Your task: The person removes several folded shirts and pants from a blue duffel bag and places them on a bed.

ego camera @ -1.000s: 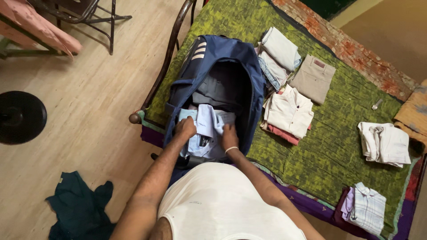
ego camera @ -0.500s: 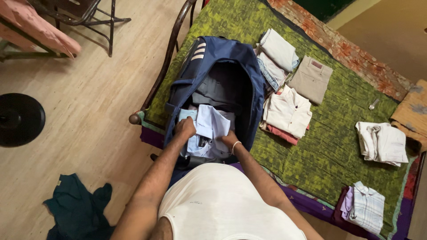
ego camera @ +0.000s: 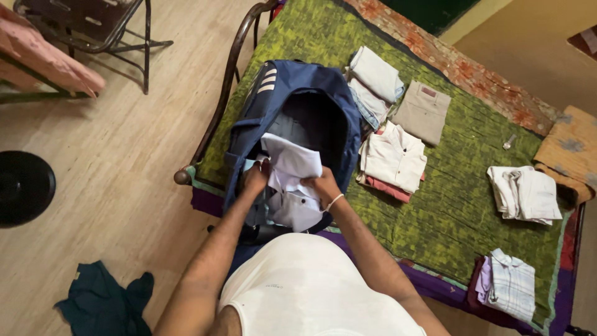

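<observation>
Nearest us, our left hand and right hand close their fingers on a soft, pale folded shirt at the mouth of the open navy backpack. The fingers are curled tight into the cloth, its upper flap creased and lifted. The shirt's long axis runs from us toward the bag's dark interior. The bag, smooth synthetic fabric with pale stripes, lies on a rough green bedspread. Beyond it sit a cream folded shirt and flat khaki trousers.
</observation>
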